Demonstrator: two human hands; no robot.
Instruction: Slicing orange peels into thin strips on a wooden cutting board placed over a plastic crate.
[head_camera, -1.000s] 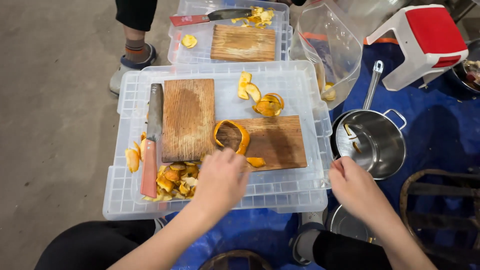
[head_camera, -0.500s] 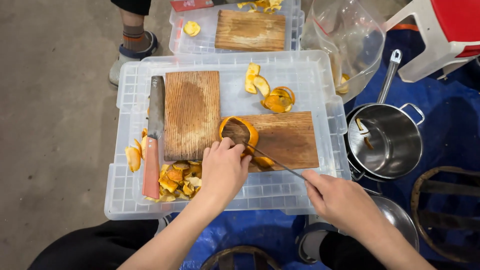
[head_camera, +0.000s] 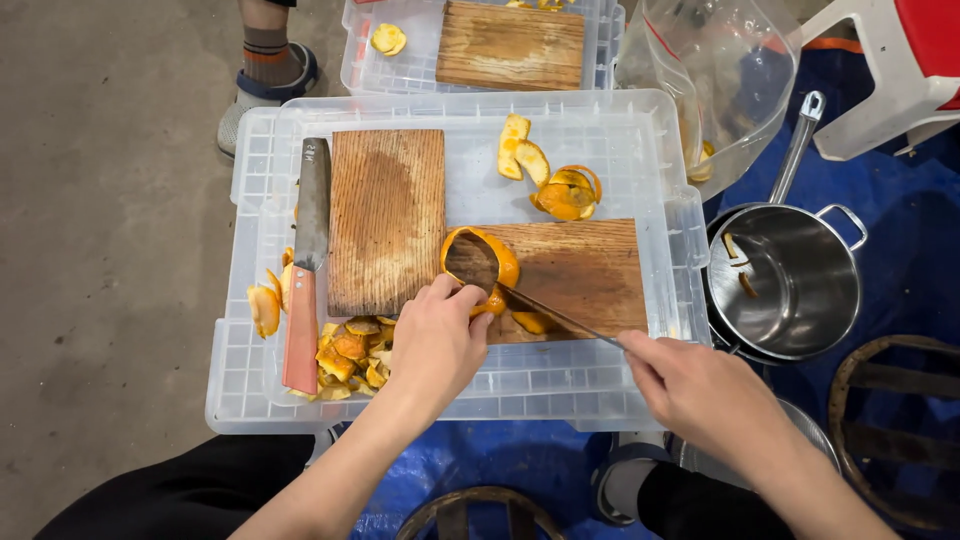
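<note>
Right hand (head_camera: 705, 395) gripping thin knife (head_camera: 555, 315), blade laid across near wooden board (head_camera: 575, 275); left hand (head_camera: 435, 345) fingers pinching curled orange peel (head_camera: 480, 265) on that board; beyond, upturned clear plastic bin (head_camera: 640, 135), loose peel pieces (head_camera: 560, 190)

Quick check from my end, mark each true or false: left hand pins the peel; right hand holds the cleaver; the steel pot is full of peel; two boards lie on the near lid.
1. The left hand pins the orange peel: true.
2. The right hand holds the cleaver: false, it holds a thin knife; the cleaver lies unheld.
3. The steel pot is full of peel: false, only a few strips.
4. Two wooden boards lie on the plastic lid: true.
</note>
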